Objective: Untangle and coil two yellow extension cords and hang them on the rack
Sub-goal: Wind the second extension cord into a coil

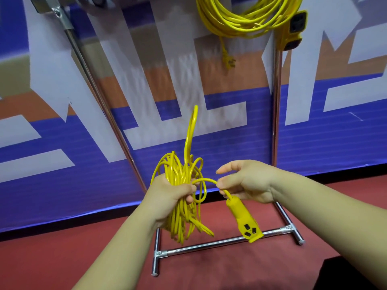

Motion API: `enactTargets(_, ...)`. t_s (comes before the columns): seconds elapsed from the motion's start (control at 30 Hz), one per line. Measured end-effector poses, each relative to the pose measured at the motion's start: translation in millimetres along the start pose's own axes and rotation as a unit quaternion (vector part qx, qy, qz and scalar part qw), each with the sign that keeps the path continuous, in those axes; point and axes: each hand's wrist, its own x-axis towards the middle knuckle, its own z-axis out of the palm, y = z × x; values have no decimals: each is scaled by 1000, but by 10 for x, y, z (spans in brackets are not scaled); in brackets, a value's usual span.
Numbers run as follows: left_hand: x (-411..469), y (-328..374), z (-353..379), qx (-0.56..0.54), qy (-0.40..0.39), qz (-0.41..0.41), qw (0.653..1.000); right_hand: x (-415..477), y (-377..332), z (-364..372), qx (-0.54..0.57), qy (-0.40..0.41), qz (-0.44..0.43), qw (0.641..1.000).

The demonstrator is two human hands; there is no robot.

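Left hand (167,197) gripped a coiled cord (180,206); right hand (247,183) pinched its end above the socket (247,222); another cord (240,17) hung on the rack (219,242).

Behind, a broad banner (314,143) in deep blue and orange, crossed by big white angular shapes, faintly glossy under the light. Below, a dull red floor (230,268). In the lower right corner, a black shape (351,273), too cropped to tell.

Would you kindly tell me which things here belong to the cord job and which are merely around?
Job: coiled cord in the left hand; its socket end, cord pinched by the right hand; second cord hanging on the rack.
Just around: printed banner; red floor.
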Motion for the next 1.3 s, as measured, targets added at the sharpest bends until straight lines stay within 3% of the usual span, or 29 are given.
enactTargets(0.3, -36, 30, 33, -57, -83, 3, 995, 51, -12, -11, -5, -65, 51, 997)
enactTargets(0.53, 5, -6, 65, -54, -57, 20, 997, 51, -27, -49, 1, -48, 65, 997)
enactTargets(0.7, 35, -86, 69, -61, -12, 3, 998, 59, -38, -80, 69, 29, 56, 996)
enactTargets(0.87, -14, -153, 130, -46, -27, -32, 998, 125, -12, -12, 181, 132, 23, 974)
enactTargets(1.0, -71, -164, 280, -101, -69, -56, 991, 195, -8, 36, 195, 209, -6, 958)
enactTargets(1.3, -82, -124, 398, -137, -41, -37, 989, 241, 21, 78, 158, 290, -59, 942)
